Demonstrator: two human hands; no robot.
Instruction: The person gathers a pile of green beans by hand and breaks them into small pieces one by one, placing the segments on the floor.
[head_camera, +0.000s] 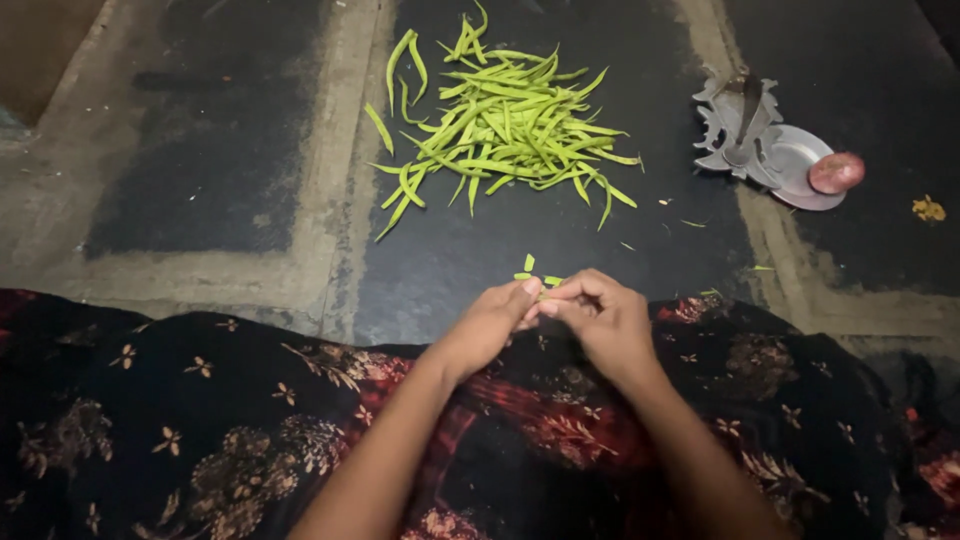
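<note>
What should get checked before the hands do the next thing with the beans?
1. Both hands on one bean: left hand and right hand pinch a green bean together: ok.
2. Bean pile within view on the floor: ok.
3. Small green pieces lie just beyond the fingers: ok.
4. Metal cutter apart from hands: ok.
5. Bean's length in the grip: cannot tell.

Open floor (200, 200) lies wide on the left, from the person's lap out toward the far edge, with nothing standing on it. Straight ahead, a loose heap of green beans (505, 125) blocks the middle of the floor. Toward the far right corner, a metal blade stand (745, 130), its round plate (795, 165) and a reddish onion (836, 172) crowd the path; a bare strip runs between heap and stand.
</note>
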